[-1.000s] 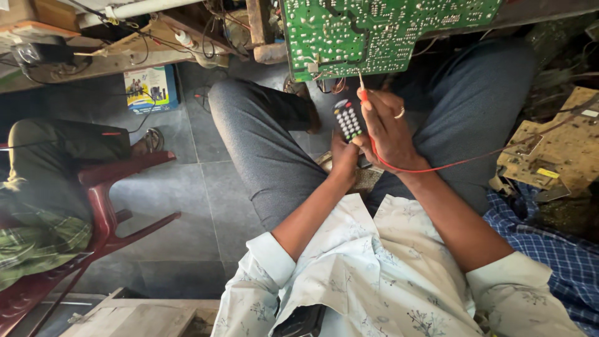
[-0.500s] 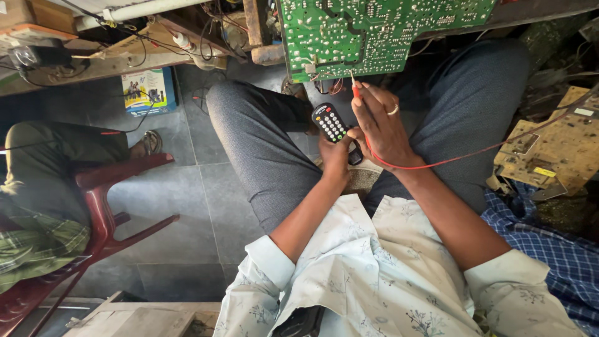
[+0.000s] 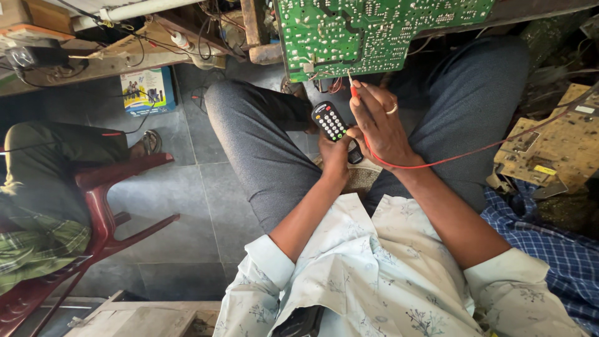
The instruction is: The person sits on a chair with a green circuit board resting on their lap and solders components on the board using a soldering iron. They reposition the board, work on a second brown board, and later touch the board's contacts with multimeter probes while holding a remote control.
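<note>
Left hand [image 3: 335, 156]: closed around the lower end of one black rectangular remote control with white and coloured buttons [image 3: 332, 123], keypad facing up, held above the lap between the knees.
Right hand [image 3: 379, 128]: fingers pinched on one slim red test probe [image 3: 353, 89]; one pale ring shows on a finger.
Probe tip: points up at the lower edge of the board, touching or just short of it; I cannot tell which.
Red wire [image 3: 474, 151]: one thin lead, running from under the right hand across the right thigh and off toward the right side.
Green printed circuit board [image 3: 374, 31]: one large board, solder side showing, leaning at the edge of the cluttered wooden tabletop [image 3: 93, 62] just above both hands.
Remote position: just left of the right hand, its top end near the board's lower edge, apart from it.
Legs: two knees in grey trousers [image 3: 256, 150], spread wide, hands between them.
Tan circuit board [image 3: 555, 146]: one, lying at the right, well apart from the hands.
Blue checked cloth [image 3: 549, 243]: one, under that board.
Dark red plastic chair [image 3: 106, 206]: one, at the left, another person seated on it.
Small blue cardboard box [image 3: 148, 90]: one, on the grey tiled floor [image 3: 187, 206] under the tabletop.
</note>
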